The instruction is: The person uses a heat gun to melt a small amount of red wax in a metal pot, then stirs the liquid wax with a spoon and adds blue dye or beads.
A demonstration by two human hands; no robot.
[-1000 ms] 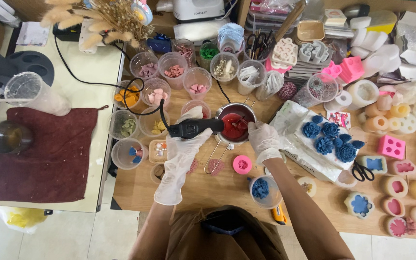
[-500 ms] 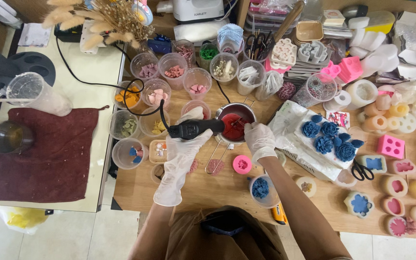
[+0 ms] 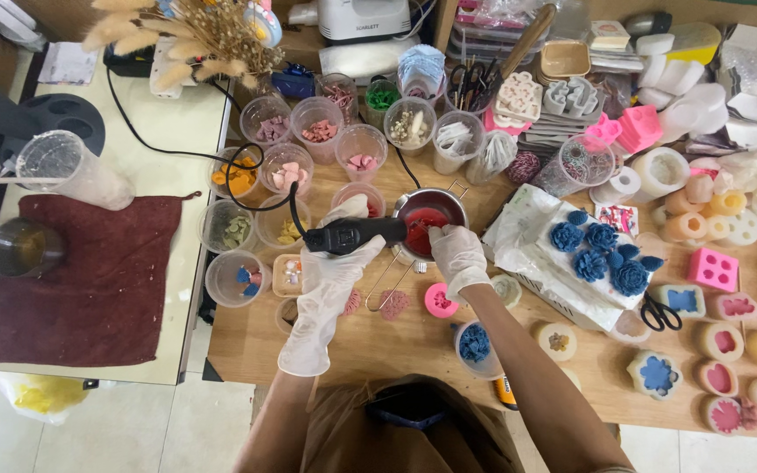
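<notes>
one metal pot (image 3: 431,219) of red liquid; gloved left hand (image 3: 336,254) grips one black heat tool (image 3: 357,235), right hand (image 3: 457,254) closed on the pot rim; four blue flowers (image 3: 602,250).

Pot rim (image 3: 449,200) partly hidden behind right hand (image 3: 457,256).

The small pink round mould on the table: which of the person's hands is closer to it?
Right. The right hand is at the metal pot's rim, just above the pink round mould. The left hand holds the black heat tool farther to the mould's left.
</notes>
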